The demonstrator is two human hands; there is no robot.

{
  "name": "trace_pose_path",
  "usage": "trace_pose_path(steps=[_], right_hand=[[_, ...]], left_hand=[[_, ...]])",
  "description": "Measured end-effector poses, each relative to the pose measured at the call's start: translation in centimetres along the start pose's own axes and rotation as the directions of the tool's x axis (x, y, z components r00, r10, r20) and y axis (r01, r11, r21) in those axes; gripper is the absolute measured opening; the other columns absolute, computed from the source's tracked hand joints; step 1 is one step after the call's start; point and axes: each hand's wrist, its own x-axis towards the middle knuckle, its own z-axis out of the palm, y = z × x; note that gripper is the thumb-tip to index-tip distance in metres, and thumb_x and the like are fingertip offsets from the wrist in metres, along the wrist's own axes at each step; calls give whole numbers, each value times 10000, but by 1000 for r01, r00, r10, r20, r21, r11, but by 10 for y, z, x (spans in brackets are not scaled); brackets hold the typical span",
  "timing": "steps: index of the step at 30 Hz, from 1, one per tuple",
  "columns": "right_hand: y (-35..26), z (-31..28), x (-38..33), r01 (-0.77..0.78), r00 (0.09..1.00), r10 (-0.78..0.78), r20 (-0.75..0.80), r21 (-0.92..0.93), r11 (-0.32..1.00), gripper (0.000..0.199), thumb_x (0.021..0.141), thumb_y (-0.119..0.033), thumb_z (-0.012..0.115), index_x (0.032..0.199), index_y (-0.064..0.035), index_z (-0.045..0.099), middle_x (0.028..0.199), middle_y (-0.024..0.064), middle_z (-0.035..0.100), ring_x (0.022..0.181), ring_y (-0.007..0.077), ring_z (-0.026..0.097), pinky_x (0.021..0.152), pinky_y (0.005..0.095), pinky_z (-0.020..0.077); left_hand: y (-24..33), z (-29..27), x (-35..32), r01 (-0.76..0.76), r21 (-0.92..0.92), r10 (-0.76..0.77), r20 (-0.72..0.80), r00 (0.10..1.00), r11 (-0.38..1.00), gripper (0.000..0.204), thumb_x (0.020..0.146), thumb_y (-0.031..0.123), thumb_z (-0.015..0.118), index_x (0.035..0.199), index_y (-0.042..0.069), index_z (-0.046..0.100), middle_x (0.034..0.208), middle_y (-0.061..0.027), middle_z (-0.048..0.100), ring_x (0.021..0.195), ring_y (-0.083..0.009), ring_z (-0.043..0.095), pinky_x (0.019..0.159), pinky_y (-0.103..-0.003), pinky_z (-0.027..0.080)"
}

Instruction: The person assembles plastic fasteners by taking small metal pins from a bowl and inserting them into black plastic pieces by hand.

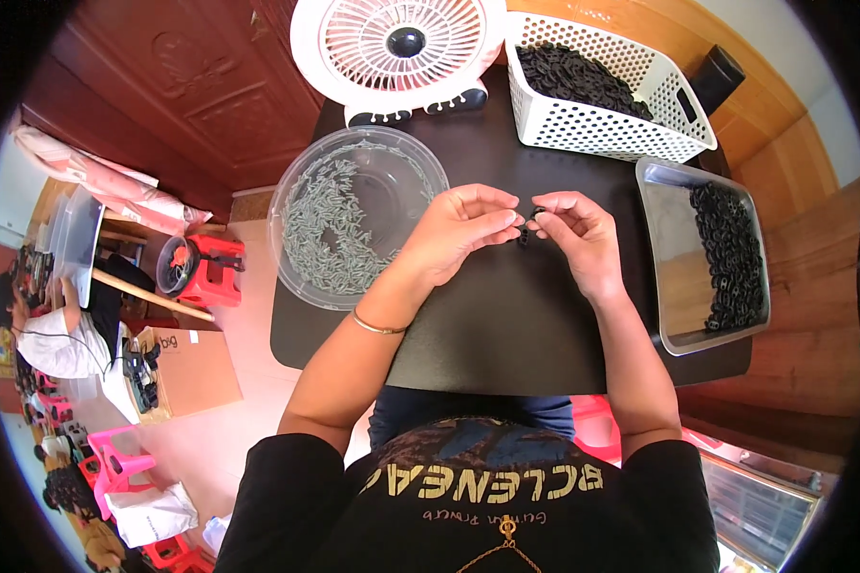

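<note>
My left hand and my right hand meet over the middle of a black table. Between their fingertips they pinch a small black part. To the left of my left hand stands a clear round bowl with several small grey metal pieces in it. Right of my right hand lies a clear rectangular tray with a row of black parts along its right side.
A white perforated basket of black parts stands at the back right, a white round fan at the back centre. A red stool, a cardboard box and another seated person are on the left.
</note>
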Motion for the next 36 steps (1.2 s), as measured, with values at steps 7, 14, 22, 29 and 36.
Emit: trace_pose_path(steps=[7, 14, 22, 29, 36], right_hand=[[3, 5, -2, 59, 998, -58, 26, -17, 998, 147, 827, 23, 544, 959, -2, 605, 871, 52, 613, 788, 112, 601, 702, 222, 488], [5, 7, -2, 37, 999, -37, -33, -11, 999, 137, 814, 33, 559, 940, 2, 603, 841, 54, 619, 766, 100, 602, 676, 214, 489], [4, 7, -3, 41, 998, -42, -46, -36, 999, 132, 807, 40, 565, 927, 0, 602, 819, 44, 618, 751, 87, 599, 662, 211, 487], [4, 8, -5, 43, 997, -48, -64, -75, 996, 112, 799, 34, 581, 904, 4, 604, 822, 46, 621, 741, 84, 599, 651, 208, 488], [-1, 7, -3, -7, 996, 1, -85, -63, 998, 83, 798, 21, 591, 879, 7, 604, 811, 52, 623, 733, 88, 597, 646, 208, 488]], left_hand=[[-7, 0, 3, -37, -71, 36, -11, 999, 997, 148, 780, 76, 645, 905, 17, 592, 855, -45, 620, 763, -98, 575, 703, -212, 468], [-7, 3, 2, -62, -92, 65, 24, 998, 994, 274, 787, 31, 621, 1048, 13, 540, 833, -42, 618, 755, -102, 581, 682, -204, 470], [-6, 8, 1, -114, -61, 113, -16, 993, 992, 445, 756, 0, 640, 1160, -7, 455, 799, -54, 613, 744, -112, 568, 691, -231, 460], [-10, 10, 2, -160, -28, 160, -21, 987, 987, 445, 750, -15, 640, 1158, 3, 464, 796, -49, 615, 735, -103, 569, 682, -225, 460], [-13, 17, 0, -375, 268, 393, -12, 920, 887, 464, 763, -17, 630, 1195, 21, 463, 843, -63, 627, 757, -95, 585, 698, -213, 469]])
